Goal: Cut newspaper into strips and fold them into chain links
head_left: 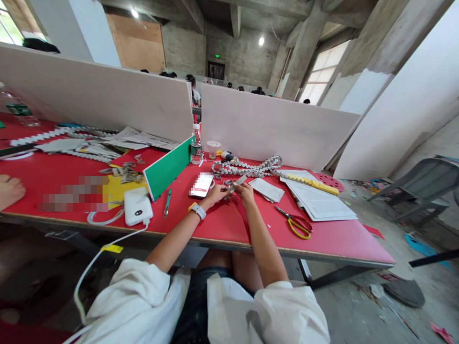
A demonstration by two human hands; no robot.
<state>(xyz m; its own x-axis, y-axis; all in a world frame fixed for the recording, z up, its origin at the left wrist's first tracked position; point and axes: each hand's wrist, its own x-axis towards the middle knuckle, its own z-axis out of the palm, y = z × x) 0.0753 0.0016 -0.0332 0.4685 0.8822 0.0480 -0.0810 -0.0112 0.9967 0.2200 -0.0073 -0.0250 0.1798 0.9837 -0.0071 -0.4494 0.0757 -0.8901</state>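
My left hand [217,194] and my right hand [245,192] meet above the red table, their fingers pinching a small grey-white folded paper strip [239,181] between them. Just behind them lies a zigzag chain of folded paper [247,168], looped over itself. A lit phone [201,185] rests beside my left hand. Right of my right hand is a small stack of cut paper strips [267,189]. Scissors [296,225] with yellow handles lie nearer the table's front edge. My fingers partly hide the strip, so its exact fold is unclear.
A green divider board [168,167] stands on the left, near a white power bank [137,207] and a cutter knife [167,203]. A water bottle [196,148] and plastic cup [213,150] stand behind. Paper sheets [326,203] lie right. Another person's hand [10,191] is far left.
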